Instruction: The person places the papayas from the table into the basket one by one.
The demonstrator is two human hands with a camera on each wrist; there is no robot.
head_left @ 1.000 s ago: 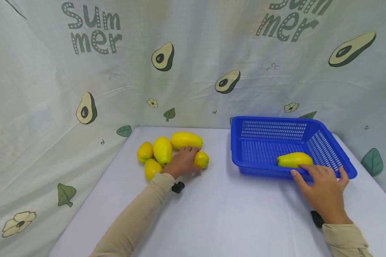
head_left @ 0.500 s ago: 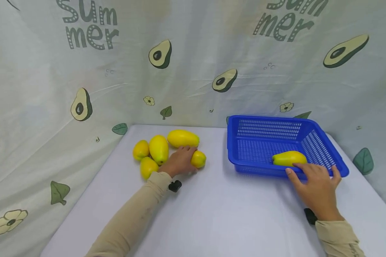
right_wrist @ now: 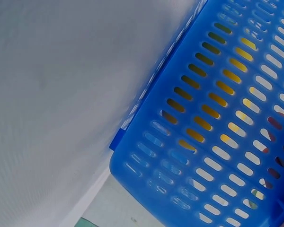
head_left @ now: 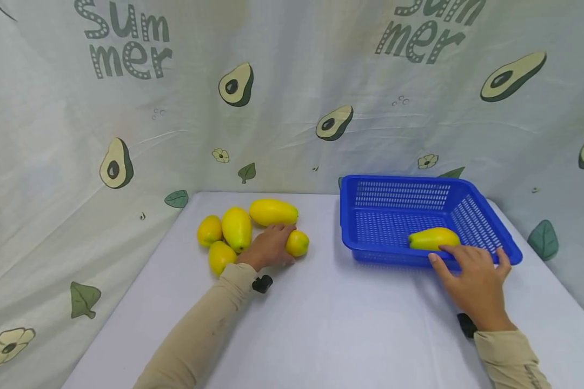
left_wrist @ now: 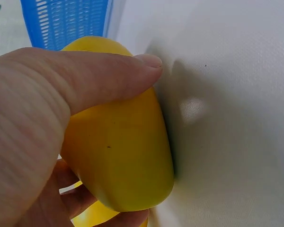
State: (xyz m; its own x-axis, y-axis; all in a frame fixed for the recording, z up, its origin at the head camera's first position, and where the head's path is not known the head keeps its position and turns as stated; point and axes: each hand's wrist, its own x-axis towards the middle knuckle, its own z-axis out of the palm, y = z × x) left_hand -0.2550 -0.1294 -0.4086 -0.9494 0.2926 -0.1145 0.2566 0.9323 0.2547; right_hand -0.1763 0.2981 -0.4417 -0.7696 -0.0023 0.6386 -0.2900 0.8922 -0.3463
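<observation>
Just below centre frame, your left hand (head_left: 267, 248) grips a yellow fruit (head_left: 298, 244), likely firm, slick and best held mid-body, while your right hand (head_left: 479, 283) holds the blue basket (head_left: 384, 250) by its rim.

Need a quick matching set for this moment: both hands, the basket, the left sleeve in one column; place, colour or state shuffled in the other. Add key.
Column 1
1. left hand
2. basket
3. right hand
4. left sleeve

Column 2
A. at the near rim, on the side closest to the wearer
B. beige
C. gripping a yellow fruit, thumb across it
D. blue, with slotted walls

Pairs: 1-C, 2-D, 3-A, 4-B
</observation>
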